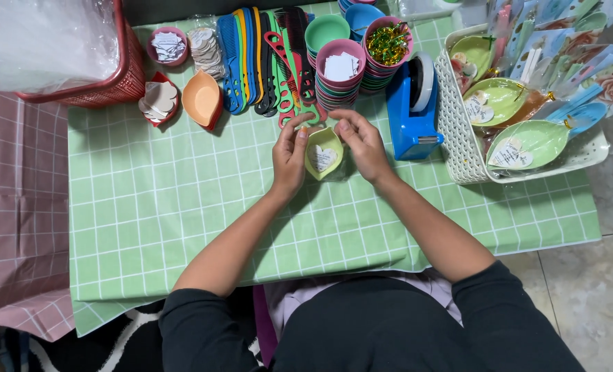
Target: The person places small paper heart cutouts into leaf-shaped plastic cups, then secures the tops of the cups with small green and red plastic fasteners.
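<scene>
My left hand (289, 157) and my right hand (363, 143) hold a small yellow-green leaf-shaped dish (323, 153) between them, just above the green checked tablecloth (182, 207). A white heart-shaped paper sits inside the dish, and a clear wrapper seems to surround it. Both hands pinch at the dish's upper end with their fingertips. Behind them lies a row of coloured combs (258, 58) and stacks of small round bowls (339, 76).
A blue tape dispenser (413, 103) stands right of my hands. A white basket (458, 131) at far right holds wrapped leaf dishes. An orange leaf dish (201, 98), paper hearts (158, 100) and a red basket (117, 79) with plastic bags sit at back left.
</scene>
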